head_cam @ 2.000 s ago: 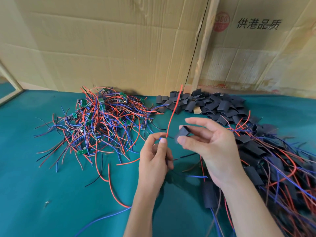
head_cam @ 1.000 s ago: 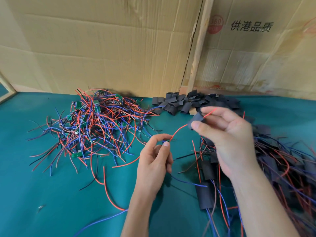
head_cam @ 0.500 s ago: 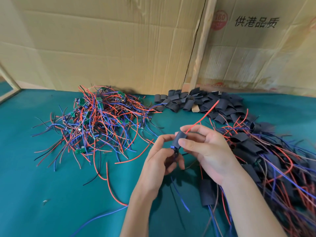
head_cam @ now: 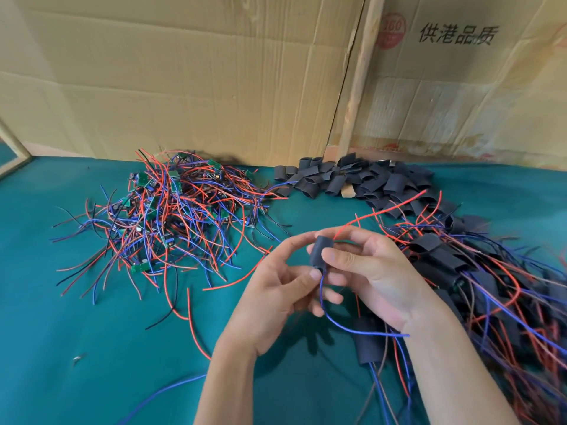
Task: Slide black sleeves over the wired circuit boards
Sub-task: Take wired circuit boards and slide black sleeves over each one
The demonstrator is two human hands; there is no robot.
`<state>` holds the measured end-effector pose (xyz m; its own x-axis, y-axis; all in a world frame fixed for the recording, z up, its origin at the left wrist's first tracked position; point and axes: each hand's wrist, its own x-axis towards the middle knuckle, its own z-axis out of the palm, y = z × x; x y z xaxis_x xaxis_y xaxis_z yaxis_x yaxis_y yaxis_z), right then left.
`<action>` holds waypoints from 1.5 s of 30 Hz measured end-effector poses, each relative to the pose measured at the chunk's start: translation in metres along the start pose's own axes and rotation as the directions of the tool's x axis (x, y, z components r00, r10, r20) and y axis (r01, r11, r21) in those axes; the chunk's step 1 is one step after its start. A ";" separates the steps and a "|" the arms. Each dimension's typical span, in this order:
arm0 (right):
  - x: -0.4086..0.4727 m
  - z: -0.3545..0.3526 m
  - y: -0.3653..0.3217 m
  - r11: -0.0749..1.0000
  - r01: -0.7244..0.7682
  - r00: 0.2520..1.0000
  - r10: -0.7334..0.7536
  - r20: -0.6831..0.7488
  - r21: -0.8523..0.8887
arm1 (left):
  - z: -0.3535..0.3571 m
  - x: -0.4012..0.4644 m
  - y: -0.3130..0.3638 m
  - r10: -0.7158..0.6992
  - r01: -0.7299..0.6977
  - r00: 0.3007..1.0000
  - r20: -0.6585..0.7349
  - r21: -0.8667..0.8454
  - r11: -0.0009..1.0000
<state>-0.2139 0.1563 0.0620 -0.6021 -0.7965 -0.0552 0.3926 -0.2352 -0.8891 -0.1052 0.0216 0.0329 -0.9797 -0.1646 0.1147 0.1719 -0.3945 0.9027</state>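
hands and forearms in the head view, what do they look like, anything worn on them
Both the left hand and the right hand are bare: no gloves, rings, watch or bracelet show. Both forearms are uncovered down to the bottom edge of the picture, with no sleeve in view. The fingernails on the fingers are short and unpainted.

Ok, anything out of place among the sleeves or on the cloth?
One tan piece sits among the loose black sleeves, unlike the rest. A small scrap lies alone on the green cloth, lower left. Nothing else stands out.

Black sleeve [head_cam: 319,250] upright, red wire [head_cam: 386,210] above, blue wire [head_cam: 346,325] below
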 end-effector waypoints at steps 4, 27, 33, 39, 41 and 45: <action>0.000 0.008 0.001 0.993 0.009 0.996 -0.019 -0.084 -0.117 | 0.006 0.005 -0.008 0.000 0.022 0.985 -0.175 0.124 0.992; -0.078 -0.114 -0.184 -0.156 -0.482 0.876 -0.062 -0.479 -0.862 | 0.000 0.013 -0.009 0.101 -0.030 0.868 -0.487 0.151 0.988; -0.004 -0.013 -0.180 -0.250 -0.210 0.966 -0.202 -0.161 -0.945 | 0.003 0.015 -0.014 0.131 0.014 0.824 -0.551 0.252 0.968; 0.112 0.088 -0.057 -0.228 0.140 0.984 0.142 0.110 -0.963 | -0.003 0.019 -0.019 0.209 0.044 0.746 -0.632 0.360 0.932; 0.137 0.092 -0.017 -0.226 0.093 0.982 0.182 0.051 -0.970 | -0.004 0.018 -0.021 0.226 0.050 0.749 -0.623 0.394 0.918; 0.152 0.082 0.018 -0.247 0.008 0.996 0.091 -0.015 -0.969 | -0.006 0.019 -0.022 0.224 0.042 0.760 -0.610 0.391 0.920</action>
<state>-0.2418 -0.0147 0.0746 -0.5746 -0.8059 -0.1428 -0.7751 0.5918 -0.2213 -0.1273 0.0217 0.0130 -0.6430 -0.7650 0.0368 0.0768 -0.0166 0.9969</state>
